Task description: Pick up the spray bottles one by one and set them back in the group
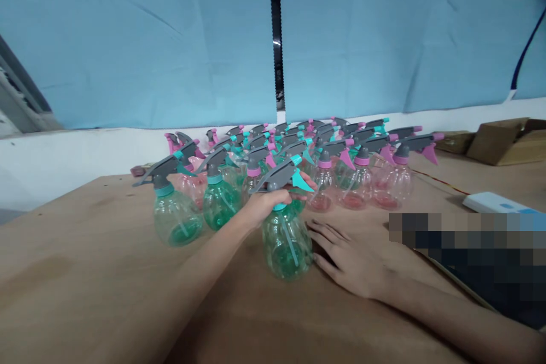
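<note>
A clear green spray bottle (286, 247) stands nearest to me, with a grey head and a teal trigger and nozzle. My left hand (268, 202) is wrapped round its neck just under the spray head, the fingers partly hidden behind it. Palm down on the tabletop, my right hand (354, 259) lies with fingers spread, its fingertips close beside the bottle's base. Whether they touch it I cannot tell. To the left are another green spray bottle (177, 219) and a darker green bottle (220, 205). Pink spray bottles (392, 185) with pink triggers stand to the right.
Several more pink and green spray bottles are packed in rows behind, against a white ledge (94, 159) and blue sheeting. An open cardboard box (507, 139) sits at the back right. A white device (505, 205) with a thin cable lies on the wooden table (85, 250), near a pixelated patch.
</note>
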`<move>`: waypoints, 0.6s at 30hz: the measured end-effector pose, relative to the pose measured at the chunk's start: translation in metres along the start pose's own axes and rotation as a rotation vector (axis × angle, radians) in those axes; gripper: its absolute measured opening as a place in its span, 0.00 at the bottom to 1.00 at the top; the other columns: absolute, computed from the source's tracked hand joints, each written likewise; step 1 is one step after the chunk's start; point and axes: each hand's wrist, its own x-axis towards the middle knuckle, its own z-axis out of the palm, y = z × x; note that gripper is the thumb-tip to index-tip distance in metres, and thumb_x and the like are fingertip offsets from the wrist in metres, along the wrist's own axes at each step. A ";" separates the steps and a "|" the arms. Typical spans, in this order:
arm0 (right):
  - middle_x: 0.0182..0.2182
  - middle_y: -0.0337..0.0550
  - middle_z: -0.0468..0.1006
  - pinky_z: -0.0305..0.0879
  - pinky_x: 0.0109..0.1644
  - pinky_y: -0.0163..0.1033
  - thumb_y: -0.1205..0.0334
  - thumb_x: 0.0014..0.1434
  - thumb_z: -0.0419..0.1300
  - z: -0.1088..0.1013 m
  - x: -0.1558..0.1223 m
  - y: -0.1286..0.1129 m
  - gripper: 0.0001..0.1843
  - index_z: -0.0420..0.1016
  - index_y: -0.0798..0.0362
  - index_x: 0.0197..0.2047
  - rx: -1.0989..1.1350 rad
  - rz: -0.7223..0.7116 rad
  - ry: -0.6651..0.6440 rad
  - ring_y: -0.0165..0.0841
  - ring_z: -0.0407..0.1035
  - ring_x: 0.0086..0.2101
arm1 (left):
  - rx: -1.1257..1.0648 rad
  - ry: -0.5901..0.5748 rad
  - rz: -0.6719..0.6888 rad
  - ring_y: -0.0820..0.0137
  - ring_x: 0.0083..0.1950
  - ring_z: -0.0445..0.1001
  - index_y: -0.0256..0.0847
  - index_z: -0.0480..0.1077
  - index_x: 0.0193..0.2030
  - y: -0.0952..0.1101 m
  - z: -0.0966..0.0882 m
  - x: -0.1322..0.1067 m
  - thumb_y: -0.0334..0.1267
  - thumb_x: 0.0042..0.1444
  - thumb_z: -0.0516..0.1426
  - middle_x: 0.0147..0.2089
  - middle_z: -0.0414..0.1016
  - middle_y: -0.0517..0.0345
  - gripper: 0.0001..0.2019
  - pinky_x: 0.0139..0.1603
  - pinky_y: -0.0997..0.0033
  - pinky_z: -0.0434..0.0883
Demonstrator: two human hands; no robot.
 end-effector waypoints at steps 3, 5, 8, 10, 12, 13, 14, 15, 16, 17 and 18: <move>0.59 0.52 0.60 0.48 0.62 0.50 0.56 0.63 0.46 0.000 0.000 0.000 0.25 0.60 0.58 0.59 -0.003 -0.001 -0.001 0.39 0.50 0.59 | 0.028 0.022 0.002 0.59 0.47 0.72 0.40 0.73 0.41 -0.001 -0.002 -0.001 0.32 0.39 0.53 0.38 0.77 0.53 0.20 0.46 0.59 0.68; 0.59 0.51 0.60 0.49 0.62 0.50 0.56 0.63 0.45 0.001 0.000 0.001 0.24 0.60 0.57 0.59 0.004 -0.002 0.009 0.39 0.51 0.59 | 0.045 0.032 0.002 0.58 0.46 0.72 0.39 0.73 0.40 0.000 -0.001 -0.002 0.32 0.38 0.52 0.37 0.77 0.53 0.19 0.44 0.59 0.69; 0.59 0.51 0.61 0.49 0.62 0.51 0.56 0.62 0.46 0.002 -0.001 0.001 0.24 0.61 0.56 0.59 0.021 -0.002 0.028 0.40 0.51 0.59 | 0.103 0.069 -0.016 0.58 0.43 0.73 0.38 0.74 0.39 0.004 0.000 -0.003 0.32 0.36 0.52 0.36 0.77 0.53 0.20 0.40 0.61 0.69; 0.59 0.52 0.61 0.49 0.62 0.51 0.57 0.62 0.46 0.002 -0.001 0.001 0.24 0.60 0.56 0.59 0.025 -0.006 0.027 0.40 0.51 0.59 | 0.133 0.092 -0.018 0.57 0.42 0.74 0.37 0.74 0.39 0.005 0.001 -0.003 0.32 0.35 0.52 0.36 0.77 0.53 0.20 0.38 0.62 0.69; 0.59 0.52 0.61 0.49 0.62 0.51 0.57 0.62 0.46 0.002 -0.001 0.000 0.24 0.60 0.56 0.59 0.024 -0.004 0.026 0.40 0.51 0.59 | 0.135 0.069 -0.019 0.57 0.42 0.74 0.37 0.74 0.39 0.007 0.001 -0.003 0.33 0.36 0.52 0.36 0.77 0.52 0.20 0.39 0.62 0.69; 0.59 0.52 0.61 0.49 0.62 0.51 0.57 0.62 0.46 0.002 -0.001 0.000 0.24 0.60 0.56 0.59 0.025 -0.004 0.030 0.40 0.51 0.59 | 0.135 0.050 -0.026 0.57 0.43 0.73 0.38 0.74 0.40 0.007 0.001 -0.003 0.33 0.36 0.52 0.36 0.77 0.52 0.21 0.40 0.62 0.68; 0.59 0.51 0.61 0.49 0.61 0.52 0.57 0.62 0.46 0.002 -0.001 0.000 0.24 0.60 0.55 0.59 0.027 -0.003 0.036 0.40 0.52 0.59 | 0.137 0.038 -0.033 0.58 0.44 0.73 0.38 0.73 0.41 0.008 0.002 -0.002 0.33 0.37 0.53 0.37 0.77 0.53 0.21 0.42 0.61 0.68; 0.59 0.51 0.61 0.49 0.61 0.52 0.57 0.62 0.46 0.002 -0.001 0.000 0.24 0.60 0.55 0.59 0.029 -0.003 0.043 0.40 0.52 0.59 | 0.142 0.032 -0.038 0.58 0.45 0.73 0.39 0.73 0.41 0.009 0.002 -0.002 0.33 0.37 0.53 0.37 0.77 0.53 0.21 0.43 0.60 0.68; 0.59 0.51 0.61 0.49 0.61 0.52 0.57 0.62 0.46 0.002 -0.001 0.000 0.23 0.60 0.54 0.59 0.030 -0.006 0.047 0.41 0.52 0.59 | 0.145 0.026 -0.041 0.58 0.45 0.73 0.39 0.73 0.42 0.009 0.002 -0.002 0.33 0.37 0.53 0.38 0.77 0.53 0.21 0.45 0.59 0.67; 0.59 0.51 0.61 0.49 0.61 0.52 0.57 0.62 0.46 0.002 -0.001 0.000 0.23 0.61 0.54 0.59 0.030 -0.009 0.046 0.41 0.52 0.59 | 0.144 0.024 -0.038 0.58 0.46 0.72 0.40 0.73 0.42 0.010 0.003 -0.002 0.33 0.38 0.53 0.38 0.77 0.53 0.21 0.46 0.59 0.67; 0.59 0.51 0.61 0.49 0.61 0.52 0.57 0.62 0.46 0.002 -0.001 0.001 0.23 0.61 0.54 0.59 0.028 -0.012 0.043 0.41 0.52 0.59 | 0.139 0.020 -0.028 0.57 0.47 0.72 0.40 0.73 0.43 0.010 0.003 -0.003 0.33 0.38 0.53 0.39 0.77 0.53 0.21 0.46 0.59 0.67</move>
